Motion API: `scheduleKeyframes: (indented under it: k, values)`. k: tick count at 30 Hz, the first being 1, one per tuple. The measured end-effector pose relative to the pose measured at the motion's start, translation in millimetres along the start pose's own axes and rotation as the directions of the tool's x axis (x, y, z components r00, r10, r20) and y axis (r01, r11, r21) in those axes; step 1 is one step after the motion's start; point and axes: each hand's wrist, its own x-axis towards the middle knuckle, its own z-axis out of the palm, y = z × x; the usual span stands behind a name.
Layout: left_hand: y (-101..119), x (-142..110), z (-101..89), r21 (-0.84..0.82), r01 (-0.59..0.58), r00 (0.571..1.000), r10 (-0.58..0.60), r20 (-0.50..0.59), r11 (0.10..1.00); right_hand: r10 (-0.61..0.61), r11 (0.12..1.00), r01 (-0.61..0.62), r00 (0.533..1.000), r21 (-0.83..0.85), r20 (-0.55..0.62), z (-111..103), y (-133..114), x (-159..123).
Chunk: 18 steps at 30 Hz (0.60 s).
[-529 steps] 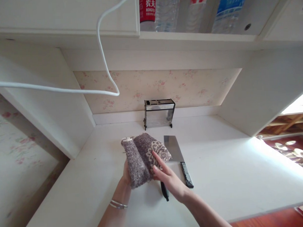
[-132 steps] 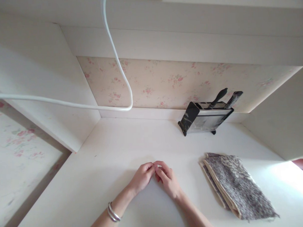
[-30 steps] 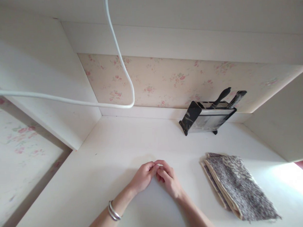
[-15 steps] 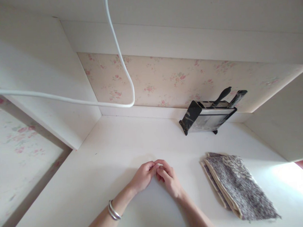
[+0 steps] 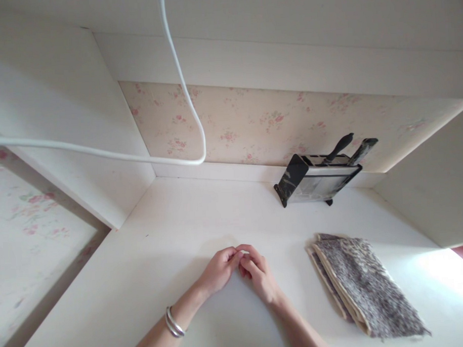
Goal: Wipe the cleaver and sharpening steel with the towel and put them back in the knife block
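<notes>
My left hand [image 5: 219, 270], with silver bangles [image 5: 173, 322] at the wrist, rests on the white countertop [image 5: 202, 210]. Its fingers are curled and meet those of my right hand [image 5: 259, 274] at the fingertips. The right hand is closed too, with its index finger bent over toward the left thumb. I see no object in either hand; the inner sides of the fingers are partly hidden. To the right of both hands lies a folded grey-and-cream towel [image 5: 368, 285], apart from them.
A black-framed knife block [image 5: 315, 180] with two black handles stands at the back right, near the floral wallpaper [image 5: 229, 123]. A white cable [image 5: 191, 114] hangs across the upper left. White panels [image 5: 62, 108] enclose the left side, and a cabinet side [image 5: 433, 181] the right.
</notes>
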Motion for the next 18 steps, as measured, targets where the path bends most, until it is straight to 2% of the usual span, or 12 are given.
scheduleKeyframes:
  k: [5, 18]
  values:
    - [-4.8, 1.1, 0.4, 0.038, 0.011, 1.000, -0.010, -0.027, 0.999, -0.016, 0.999, 0.016, 1.000, -0.032, -0.002, -0.5, 1.3, 0.6]
    - [-6.2, 1.5, 0.5, 0.017, 0.014, 1.000, -0.013, -0.021, 1.000, -0.010, 0.999, 0.010, 1.000, -0.034, 0.003, -1.0, 0.3, 0.3]
